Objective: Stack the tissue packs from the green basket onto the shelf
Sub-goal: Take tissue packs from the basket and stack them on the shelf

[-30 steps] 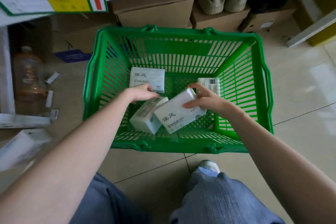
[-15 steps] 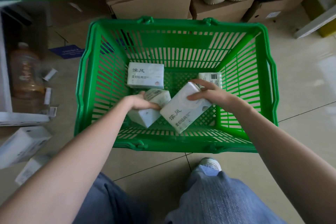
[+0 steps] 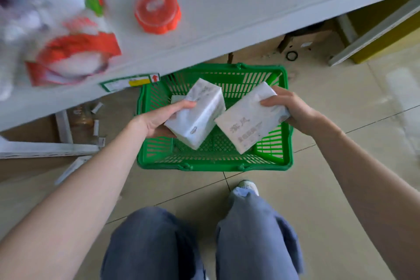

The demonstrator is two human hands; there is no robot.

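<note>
The green basket stands on the floor below the white shelf. My left hand grips a white tissue pack and holds it above the basket. My right hand grips a second white tissue pack with grey print, beside the first. Both packs are lifted clear of the basket floor. A corner of another pack shows in the basket behind the left one; the rest of the basket's contents is hidden.
On the shelf lie an orange lidded container and red-and-white packaged goods, blurred. A green-edged price label hangs on the shelf edge. White boxes and a bottle lie under the shelf at left. My legs and a shoe are below.
Both hands have lifted their tissue packs up out of the basket. The view has swung upward, so the shelf top with its goods has come into sight.
</note>
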